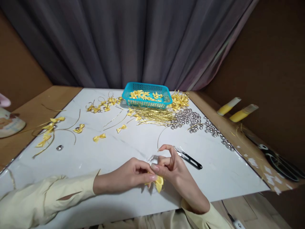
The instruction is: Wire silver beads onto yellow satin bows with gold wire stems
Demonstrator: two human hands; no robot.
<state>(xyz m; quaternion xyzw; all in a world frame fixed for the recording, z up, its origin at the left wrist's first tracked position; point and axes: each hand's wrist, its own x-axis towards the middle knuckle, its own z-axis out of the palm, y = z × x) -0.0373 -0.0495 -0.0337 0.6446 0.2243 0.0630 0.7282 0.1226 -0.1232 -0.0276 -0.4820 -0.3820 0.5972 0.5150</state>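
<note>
Left hand (pixel 139 173): fingers clamped on the yellow ribbon bow (pixel 159 183). Right hand (pixel 173 171): finger closure cannot be determined. Excess pinch pressure may crease the bow.

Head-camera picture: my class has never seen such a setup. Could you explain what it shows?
No machine: a person works bare-handed, seen by a camera worn on the head, looking forward and down. The left hand pinches a yellow ribbon bow; the right hand meets it there, its grip partly hidden. On the white tabletop lie thin gold strands, small shiny silver pieces and a slim black-handled tool. Farther back, a blue plastic basket holds more yellow bows.
</note>
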